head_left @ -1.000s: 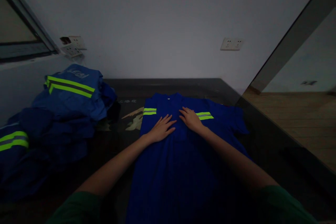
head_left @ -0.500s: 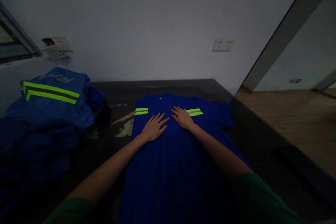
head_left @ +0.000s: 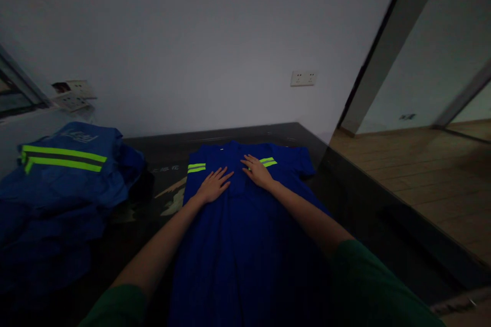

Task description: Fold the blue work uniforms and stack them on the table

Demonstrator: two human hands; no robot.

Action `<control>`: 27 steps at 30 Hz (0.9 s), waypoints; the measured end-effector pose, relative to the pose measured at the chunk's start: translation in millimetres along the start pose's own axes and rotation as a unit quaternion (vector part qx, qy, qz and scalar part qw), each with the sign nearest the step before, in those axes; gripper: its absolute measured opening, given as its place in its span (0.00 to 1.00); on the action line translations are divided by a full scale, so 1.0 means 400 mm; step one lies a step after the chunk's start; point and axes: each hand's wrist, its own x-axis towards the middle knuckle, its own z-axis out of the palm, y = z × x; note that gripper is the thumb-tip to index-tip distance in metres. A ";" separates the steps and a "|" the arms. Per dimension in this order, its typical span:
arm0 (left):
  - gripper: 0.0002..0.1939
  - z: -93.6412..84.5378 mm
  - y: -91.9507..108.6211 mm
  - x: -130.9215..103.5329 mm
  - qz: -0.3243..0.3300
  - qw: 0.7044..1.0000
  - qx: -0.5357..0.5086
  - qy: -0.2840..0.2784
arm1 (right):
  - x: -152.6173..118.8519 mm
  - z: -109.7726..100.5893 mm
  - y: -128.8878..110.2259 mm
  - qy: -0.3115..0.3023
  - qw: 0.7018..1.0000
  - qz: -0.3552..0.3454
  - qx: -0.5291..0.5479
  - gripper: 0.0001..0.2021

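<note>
A blue work garment (head_left: 251, 235) with short sleeves lies spread on a dark table, its collar toward the wall. Yellow-green reflective strips cross its chest on both sides. My left hand (head_left: 213, 185) rests flat on the left chest, fingers apart, just below the left strip (head_left: 197, 168). On the other side, my right hand (head_left: 258, 170) lies flat on the cloth, fingers spread, beside the right strip (head_left: 268, 162) and partly over it. The garment's lower part runs dark toward me, and my right forearm covers some of it.
A heap of blue work clothes (head_left: 76, 184) with a reflective band stands on the left of the table (head_left: 341, 189). The wall behind carries a socket (head_left: 303, 78); more sockets (head_left: 79, 88) are at the left. Wooden floor (head_left: 414, 168) lies beyond the table's right edge.
The view has shifted, so the garment and heap appear further left and the wall socket lower. Both hands remain flat on the garment's chest, with the right fingers slightly nearer the collar.
</note>
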 end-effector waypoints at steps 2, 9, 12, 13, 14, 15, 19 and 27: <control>0.26 -0.009 0.003 -0.004 0.004 1.000 -0.005 0.006 | -0.097 -0.063 -0.008 0.012 0.999 -0.024 0.036 0.17; 0.23 -0.028 0.087 -0.061 -0.022 0.994 -0.051 0.089 | -0.614 -0.318 -0.030 0.064 0.982 0.095 0.148 0.12; 0.25 -0.011 0.139 -0.076 -0.024 0.997 -0.056 0.044 | -0.816 -0.362 -0.035 0.123 0.952 0.234 0.157 0.15; 0.25 -0.004 0.151 -0.077 -0.024 0.998 -0.048 0.030 | -0.872 -0.366 -0.036 0.135 0.937 0.282 0.155 0.16; 0.26 0.002 0.158 -0.077 -0.027 0.999 -0.039 0.017 | -0.922 -0.365 -0.038 0.142 0.922 0.326 0.152 0.17; 0.27 0.007 0.161 -0.075 -0.031 0.999 -0.031 0.005 | -0.967 -0.360 -0.039 0.141 0.907 0.365 0.153 0.18; 0.29 0.004 0.149 -0.059 -0.041 0.997 -0.031 -0.058 | -1.095 -0.316 -0.037 0.131 0.861 0.464 0.159 0.19; 0.30 -0.095 0.331 0.113 -0.016 1.000 -0.025 0.010 | -1.143 -0.237 -0.071 0.156 0.829 0.487 0.225 0.18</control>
